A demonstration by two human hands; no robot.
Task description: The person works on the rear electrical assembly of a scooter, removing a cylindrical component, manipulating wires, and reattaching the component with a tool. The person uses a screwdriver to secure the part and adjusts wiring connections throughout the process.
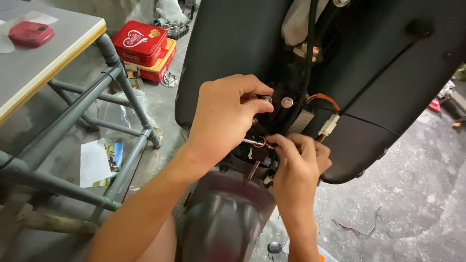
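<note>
A grey concrete floor carries most things here. On it stands a table with a pale top, a yellow edge and grey tube legs. On the table top lies a small red box. On the floor under the table lies a sheet of paper with a colour picture. Behind the table, red tins are stacked on the floor. A thin wire lies at the right

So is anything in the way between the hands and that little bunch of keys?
Nothing visible: the right hand already pinches the small metal key ring, and the left hand rests just above on the black scooter panel.
</note>
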